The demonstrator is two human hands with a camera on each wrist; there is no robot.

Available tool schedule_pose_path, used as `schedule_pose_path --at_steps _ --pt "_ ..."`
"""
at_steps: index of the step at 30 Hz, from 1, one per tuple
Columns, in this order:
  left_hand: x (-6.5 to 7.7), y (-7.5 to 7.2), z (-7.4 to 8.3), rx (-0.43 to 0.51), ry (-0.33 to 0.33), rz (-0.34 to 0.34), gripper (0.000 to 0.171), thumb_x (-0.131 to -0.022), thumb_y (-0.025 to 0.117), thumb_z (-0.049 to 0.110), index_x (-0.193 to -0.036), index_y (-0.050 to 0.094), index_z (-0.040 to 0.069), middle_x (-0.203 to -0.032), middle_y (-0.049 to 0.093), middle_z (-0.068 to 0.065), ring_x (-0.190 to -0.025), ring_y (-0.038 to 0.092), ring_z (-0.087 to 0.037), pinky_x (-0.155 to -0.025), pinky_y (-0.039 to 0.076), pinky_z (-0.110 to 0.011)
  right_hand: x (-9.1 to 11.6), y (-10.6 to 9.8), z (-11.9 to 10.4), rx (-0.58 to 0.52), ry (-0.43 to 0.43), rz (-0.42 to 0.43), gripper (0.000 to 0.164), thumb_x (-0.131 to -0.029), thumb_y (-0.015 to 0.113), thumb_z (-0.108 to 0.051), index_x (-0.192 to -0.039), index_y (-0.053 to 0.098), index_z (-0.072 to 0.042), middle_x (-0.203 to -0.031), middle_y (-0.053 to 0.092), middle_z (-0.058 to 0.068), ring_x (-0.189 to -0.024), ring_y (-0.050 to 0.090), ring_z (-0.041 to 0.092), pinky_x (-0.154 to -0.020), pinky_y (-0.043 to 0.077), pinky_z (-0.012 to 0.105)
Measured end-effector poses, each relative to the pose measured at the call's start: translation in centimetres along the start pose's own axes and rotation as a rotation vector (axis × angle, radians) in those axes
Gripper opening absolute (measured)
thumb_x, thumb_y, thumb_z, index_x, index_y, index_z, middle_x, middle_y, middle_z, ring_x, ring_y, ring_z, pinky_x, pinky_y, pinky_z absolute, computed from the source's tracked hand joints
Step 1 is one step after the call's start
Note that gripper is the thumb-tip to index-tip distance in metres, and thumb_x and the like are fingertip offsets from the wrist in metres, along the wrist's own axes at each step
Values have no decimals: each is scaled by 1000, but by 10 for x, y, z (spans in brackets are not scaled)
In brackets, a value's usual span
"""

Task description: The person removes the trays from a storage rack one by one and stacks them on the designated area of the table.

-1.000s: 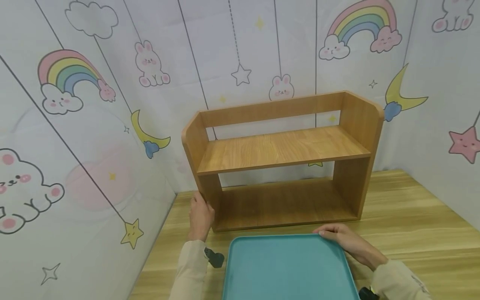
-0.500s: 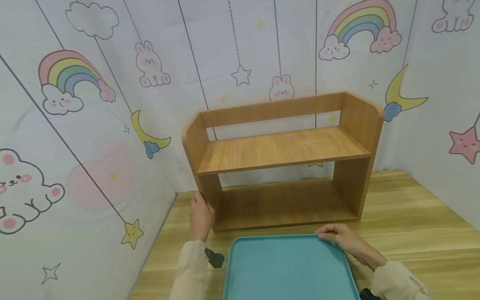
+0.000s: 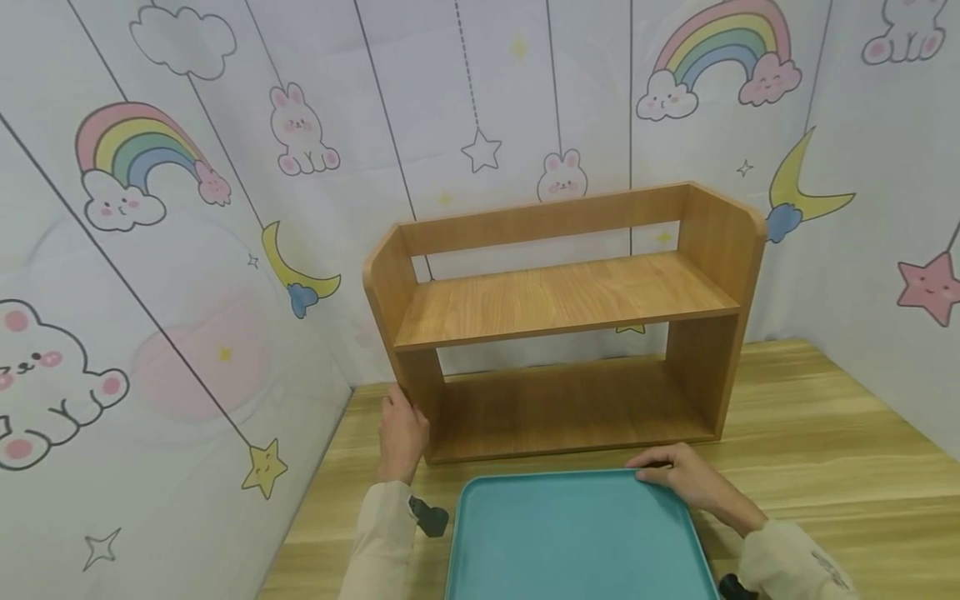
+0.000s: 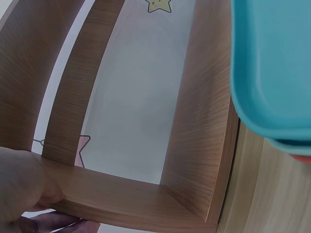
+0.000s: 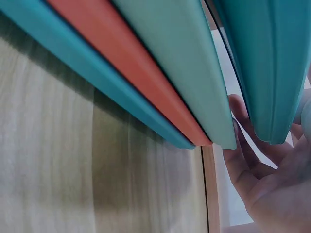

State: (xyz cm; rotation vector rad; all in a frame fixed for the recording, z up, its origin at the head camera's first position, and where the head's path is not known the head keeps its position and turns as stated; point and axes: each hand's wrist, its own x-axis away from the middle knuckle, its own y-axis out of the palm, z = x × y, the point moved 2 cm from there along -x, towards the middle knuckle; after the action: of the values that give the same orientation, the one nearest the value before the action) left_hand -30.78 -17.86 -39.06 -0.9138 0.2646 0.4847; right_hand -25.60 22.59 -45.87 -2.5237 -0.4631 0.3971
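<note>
A two-tier wooden desktop shelf (image 3: 562,302) stands at the back of the table. My left hand (image 3: 402,435) grips its left side panel (image 4: 112,194), thumb on the inner face and fingers outside. In front of the shelf lies a teal tray (image 3: 577,537), topmost of a stack. My right hand (image 3: 697,482) pinches that tray's far right corner. The right wrist view shows the top tray apart from a mint tray (image 5: 182,68) beneath it, with fingers in the gap. Under the mint one sit an orange tray (image 5: 131,58) and another teal tray (image 5: 104,73).
The wood-grain table (image 3: 847,475) extends to the right of the trays and shelf. White cloth walls (image 3: 480,83) printed with rainbows, rabbits and stars enclose the back and sides. Dark wrist devices (image 3: 429,517) sit at both sleeves.
My right hand has shifted slightly at the tray corner, and a gap now shows between its thumb and forefinger. My left hand and the shelf have stayed in place.
</note>
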Motion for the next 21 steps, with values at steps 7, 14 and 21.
schedule_pose_path --at_steps 7,14,21 --pt "0 0 0 0 -19 -24 36 -93 47 4 -126 37 -4 -113 51 -29 -101 58 -49 -82 50 -56 0 3 6 -44 44 7 25 -89 65 -23 -106 72 -7 -108 71 11 -95 61 0 -76 49 21" --pt "0 0 -2 -1 -15 -28 36 -93 47 5 -126 37 -5 -113 51 -29 -101 58 -49 -82 50 -55 1 9 15 -56 71 -5 25 -88 65 -25 -107 72 -9 -109 70 11 -92 60 -2 -75 49 21" --pt "0 -1 -2 12 -11 -23 36 -92 47 4 -126 36 -4 -113 51 -29 -101 58 -49 -83 49 -55 3 14 15 -92 101 13 29 -89 65 -26 -110 71 -8 -113 69 13 -95 61 1 -76 49 21"
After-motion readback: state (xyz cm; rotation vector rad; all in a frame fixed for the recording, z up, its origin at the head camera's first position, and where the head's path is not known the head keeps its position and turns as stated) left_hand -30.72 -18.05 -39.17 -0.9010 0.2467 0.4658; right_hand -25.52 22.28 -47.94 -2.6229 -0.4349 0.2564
